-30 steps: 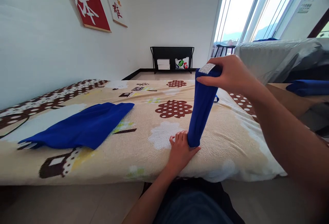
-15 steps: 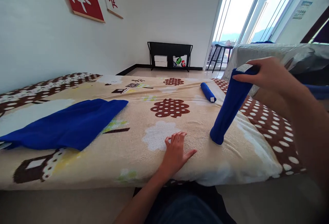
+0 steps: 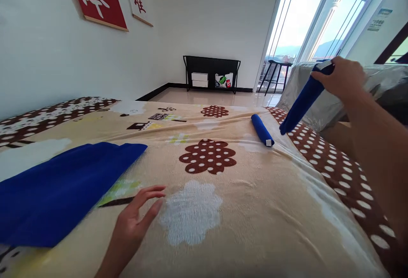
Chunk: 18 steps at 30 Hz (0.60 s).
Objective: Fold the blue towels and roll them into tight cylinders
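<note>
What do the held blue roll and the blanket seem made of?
Held blue roll: soft matte fabric, perhaps microfibre, judging by its dull surface and pale label. Blanket: plush, probably synthetic fleece, going by its fuzzy nap and soft wrinkles.

The right hand [image 3: 347,77] grips the top of a tilted blue roll [image 3: 301,106], its lower end near a second roll [image 3: 263,131] lying on the patterned blanket [image 3: 261,218]. The left hand [image 3: 132,225], thumb and fingers apart, is near a spread blue cloth [image 3: 73,184].
</note>
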{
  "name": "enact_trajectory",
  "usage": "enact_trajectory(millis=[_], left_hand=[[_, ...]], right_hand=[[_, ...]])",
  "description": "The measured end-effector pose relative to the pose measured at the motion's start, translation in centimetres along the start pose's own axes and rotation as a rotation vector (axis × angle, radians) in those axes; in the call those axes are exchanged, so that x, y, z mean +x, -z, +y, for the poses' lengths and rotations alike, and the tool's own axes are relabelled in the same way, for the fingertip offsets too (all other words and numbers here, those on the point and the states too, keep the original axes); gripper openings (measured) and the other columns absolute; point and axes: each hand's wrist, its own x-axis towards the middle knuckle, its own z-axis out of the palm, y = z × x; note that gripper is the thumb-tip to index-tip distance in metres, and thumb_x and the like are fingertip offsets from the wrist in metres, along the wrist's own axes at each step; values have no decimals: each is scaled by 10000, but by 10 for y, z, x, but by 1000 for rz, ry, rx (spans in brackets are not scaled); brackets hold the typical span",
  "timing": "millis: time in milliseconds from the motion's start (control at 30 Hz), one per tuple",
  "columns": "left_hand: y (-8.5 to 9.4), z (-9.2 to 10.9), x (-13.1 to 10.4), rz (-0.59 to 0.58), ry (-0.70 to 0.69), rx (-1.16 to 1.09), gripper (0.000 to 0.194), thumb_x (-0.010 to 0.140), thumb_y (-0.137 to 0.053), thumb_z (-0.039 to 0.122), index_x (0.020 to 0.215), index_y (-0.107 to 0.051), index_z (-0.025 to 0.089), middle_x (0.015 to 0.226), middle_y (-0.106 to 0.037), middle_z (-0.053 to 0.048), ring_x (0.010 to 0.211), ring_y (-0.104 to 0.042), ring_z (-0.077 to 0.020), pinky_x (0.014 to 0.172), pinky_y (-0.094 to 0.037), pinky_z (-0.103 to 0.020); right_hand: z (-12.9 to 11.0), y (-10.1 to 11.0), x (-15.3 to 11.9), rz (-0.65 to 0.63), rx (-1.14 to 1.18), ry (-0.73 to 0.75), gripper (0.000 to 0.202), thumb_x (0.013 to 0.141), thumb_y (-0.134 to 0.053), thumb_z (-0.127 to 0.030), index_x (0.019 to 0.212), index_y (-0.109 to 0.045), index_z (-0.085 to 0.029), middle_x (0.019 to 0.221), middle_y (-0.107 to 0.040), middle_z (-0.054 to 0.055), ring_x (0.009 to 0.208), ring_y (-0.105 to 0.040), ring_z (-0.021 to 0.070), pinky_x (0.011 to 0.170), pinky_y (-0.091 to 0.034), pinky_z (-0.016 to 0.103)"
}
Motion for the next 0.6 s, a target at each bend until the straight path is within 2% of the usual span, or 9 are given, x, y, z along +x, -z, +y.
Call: enact_trajectory(millis=[67, 133, 200, 233, 333, 433, 533, 600], left_hand=[[12, -17, 2, 26, 71, 10, 290, 866, -586, 541, 961, -685, 285, 1245, -665, -24, 1175, -615, -276, 1023, -467, -412], [19, -34, 2, 52, 148, -14, 314, 852, -587, 569, 954, -681, 288, 1267, -659, -21, 1210, -595, -285, 1057, -449, -426], [24, -49, 0, 74, 233, -51, 341, 833, -590, 600, 933, -681, 287, 1276, -658, -21, 1221, -586, -294, 1084, -430, -444], [26, -55, -1, 77, 270, -72, 353, 822, -594, 613, 922, -683, 286, 1277, -658, -23, 1222, -584, -301, 1097, -417, -459], [29, -61, -6, 74, 330, -124, 356, 798, -610, 627, 901, -691, 296, 1261, -668, -17, 1231, -573, -321, 1127, -370, -517], [32, -49, -9, 160, 341, -146, 294, 789, -616, 624, 861, -689, 348, 1200, -692, 38, 1213, -580, -328, 1130, -354, -540], [41, -38, -6, 235, 344, -109, 236, 792, -605, 624, 824, -675, 400, 1141, -697, 94, 1206, -582, -328, 1121, -359, -530], [51, -43, 0, 251, 295, 18, 230, 804, -601, 606, 852, -672, 394, 1143, -685, 77, 1198, -582, -329, 1113, -352, -534]], right_hand=[[-3, -36, -6, 85, 20, -34, 823, 964, -215, -728, 1281, -475, -14, 1200, -552, 250, 1097, -509, 252, 743, -271, 370], [-7, -79, -33, 90, -6, -31, 695, 1011, -214, -638, 1346, -420, -65, 1265, -519, 238, 1121, -492, 254, 754, -275, 368], [-11, -123, -77, -84, -68, -51, 578, 1029, -269, -541, 1364, -403, -89, 1243, -536, 240, 1106, -494, 283, 774, -286, 384], [-13, -144, -103, -152, -74, -52, 502, 1015, -350, -488, 1309, -455, -95, 1174, -572, 229, 1071, -512, 288, 767, -296, 381], [-13, -192, -178, -273, -87, -79, 390, 937, -511, -420, 1183, -535, -118, 1051, -618, 202, 978, -554, 294, 744, -338, 363], [-5, -213, -223, -333, -94, -112, 387, 918, -509, -389, 1192, -519, -116, 1065, -624, 184, 968, -577, 294, 763, -378, 359], [7, -215, -239, -365, -92, -134, 420, 932, -467, -383, 1240, -490, -99, 1101, -625, 195, 1020, -581, 309, 820, -400, 385], [13, -211, -242, -391, -79, -129, 440, 928, -474, -381, 1269, -480, -102, 1111, -634, 195, 1055, -578, 315, 859, -406, 403]])
